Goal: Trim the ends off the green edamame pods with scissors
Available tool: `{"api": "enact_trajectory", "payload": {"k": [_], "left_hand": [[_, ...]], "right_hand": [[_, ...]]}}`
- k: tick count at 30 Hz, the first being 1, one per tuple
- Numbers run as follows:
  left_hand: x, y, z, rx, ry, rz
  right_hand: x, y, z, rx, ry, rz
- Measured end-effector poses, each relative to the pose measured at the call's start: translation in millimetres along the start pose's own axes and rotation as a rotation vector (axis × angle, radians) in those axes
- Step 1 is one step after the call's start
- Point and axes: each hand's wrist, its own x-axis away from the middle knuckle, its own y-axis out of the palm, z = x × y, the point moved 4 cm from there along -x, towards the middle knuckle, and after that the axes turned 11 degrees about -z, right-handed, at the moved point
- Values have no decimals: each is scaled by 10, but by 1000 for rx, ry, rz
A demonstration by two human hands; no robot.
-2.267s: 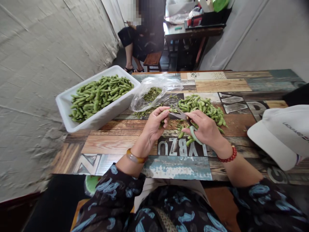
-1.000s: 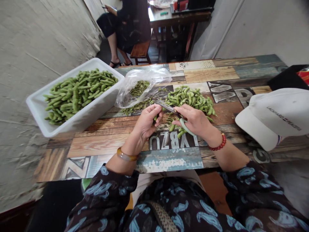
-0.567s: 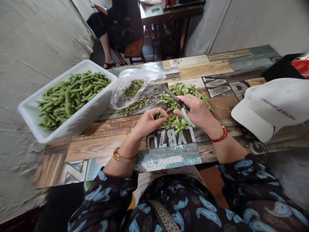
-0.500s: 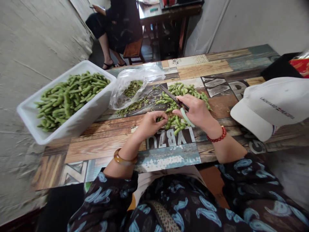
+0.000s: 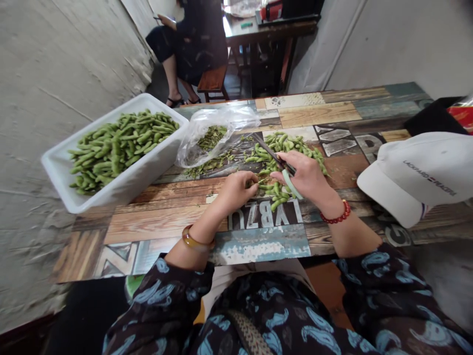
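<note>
My right hand (image 5: 306, 180) is wrapped round a pair of scissors (image 5: 266, 148); their dark blades point up and to the left, and a pale green handle loop hangs below my fingers. My left hand (image 5: 238, 191) is closed in a pinch at the near edge of the pile, on what looks like an edamame pod mostly hidden by the fingers. Loose green edamame pods (image 5: 290, 143) lie in a pile under and beyond the scissors. A clear plastic bag (image 5: 236, 118) with green trimmings inside lies left of the pile, and more trimmings (image 5: 207, 165) are scattered before it.
A white plastic tub (image 5: 155, 165) heaped with pods stands at the table's left, near the wall. On the right lies a white cap (image 5: 417, 172), with a black item (image 5: 430, 116) behind it. Beyond the table a person (image 5: 199, 44) sits on a wooden stool (image 5: 213, 79).
The view has shifted slightly, so everything sits a little further right. Both hands stay nearly in place, the right one still with the scissors.
</note>
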Motion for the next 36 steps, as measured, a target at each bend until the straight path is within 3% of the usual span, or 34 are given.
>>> {"api": "enact_trajectory", "payload": {"k": [6, 11, 16, 24, 36], "left_hand": [[47, -74, -45, 907, -108, 15], [35, -99, -43, 1207, -62, 58], [41, -113, -46, 1223, -68, 108], [60, -76, -55, 920, -71, 219], [68, -79, -46, 876, -80, 172]], "right_hand": [[-12, -15, 9, -48, 0, -1], [-2, 6, -12, -78, -22, -93], [10, 36, -59, -101, -18, -216], [22, 71, -168, -117, -35, -326], [34, 100, -126, -110, -42, -309]]}}
